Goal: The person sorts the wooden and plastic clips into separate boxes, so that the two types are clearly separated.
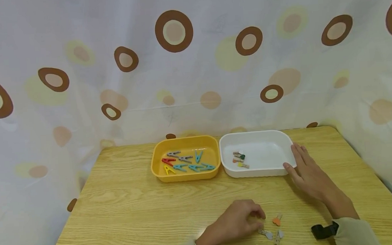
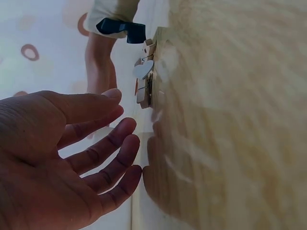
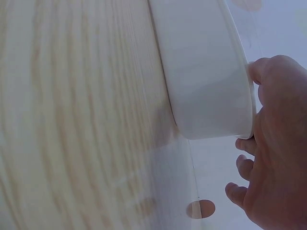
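In the head view my left hand (image 1: 237, 223) hovers low over the table's front part, fingers bent and apart. Beside its fingertips lie three small wooden clothespins: one with an orange heart (image 1: 277, 220) and two with pale hearts (image 1: 268, 235). The left wrist view shows a gap between this hand (image 2: 91, 153) and the clothespins (image 2: 144, 72); nothing is between its fingers. My right hand (image 1: 312, 175) holds the right front corner of a white plastic tray (image 1: 256, 173), thumb over its rim and fingers along the outer side. Several heart clothespins (image 1: 241, 157) lie at the tray's left.
Left of the white tray, touching or nearly so, stands a yellow tray (image 1: 186, 177) with several plastic clothespins in grey, red, yellow and blue. A patterned curtain (image 1: 199, 73) hangs behind the wooden table (image 1: 127, 213). A black strap (image 1: 324, 231) sits at the right wrist.
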### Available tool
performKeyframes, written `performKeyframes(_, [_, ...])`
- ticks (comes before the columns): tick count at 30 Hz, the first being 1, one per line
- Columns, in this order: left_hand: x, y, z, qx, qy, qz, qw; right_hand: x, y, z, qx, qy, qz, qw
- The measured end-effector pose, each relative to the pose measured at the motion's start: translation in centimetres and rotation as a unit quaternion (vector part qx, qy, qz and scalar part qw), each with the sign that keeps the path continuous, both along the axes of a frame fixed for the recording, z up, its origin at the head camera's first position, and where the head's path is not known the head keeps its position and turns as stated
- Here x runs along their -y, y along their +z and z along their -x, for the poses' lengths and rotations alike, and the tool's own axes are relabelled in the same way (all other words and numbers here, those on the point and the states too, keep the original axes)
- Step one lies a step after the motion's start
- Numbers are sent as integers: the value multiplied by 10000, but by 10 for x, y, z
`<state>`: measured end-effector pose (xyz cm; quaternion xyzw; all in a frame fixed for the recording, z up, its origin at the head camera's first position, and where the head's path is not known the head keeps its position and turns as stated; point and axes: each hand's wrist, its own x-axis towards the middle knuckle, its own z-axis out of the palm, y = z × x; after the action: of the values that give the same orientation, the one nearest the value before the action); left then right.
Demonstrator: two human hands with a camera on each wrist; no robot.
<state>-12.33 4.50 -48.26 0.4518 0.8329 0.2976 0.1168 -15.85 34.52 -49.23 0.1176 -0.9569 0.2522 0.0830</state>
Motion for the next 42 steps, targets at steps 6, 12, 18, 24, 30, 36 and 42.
performKeyframes(6, [-2,-2,-3,8,-207,72,9998,-4,-1,-2,62,-70,27,10000])
performKeyframes(12, [-5,-4,-6,-59,-313,265,9991,-7,-1,-2,15,-62,23,10000])
performKeyframes(18, [-6,-7,-8,-351,-395,335,9980,-7,0,-2,21,-47,46,10000])
performKeyframes(24, [-6,-8,-10,-564,-399,396,9968,-6,1,-3,-18,-87,27,10000])
performKeyframes(30, [-7,-10,-10,-656,-378,323,9966,-6,0,-3,-41,-55,19,10000])
performKeyframes(36, [-6,-10,-10,-329,-328,68,9989,-4,-1,-2,-54,-63,-3,10000])
performKeyframes(42, [-2,-9,-7,-19,-205,-100,9997,-1,-2,-1,-40,-69,-4,10000])
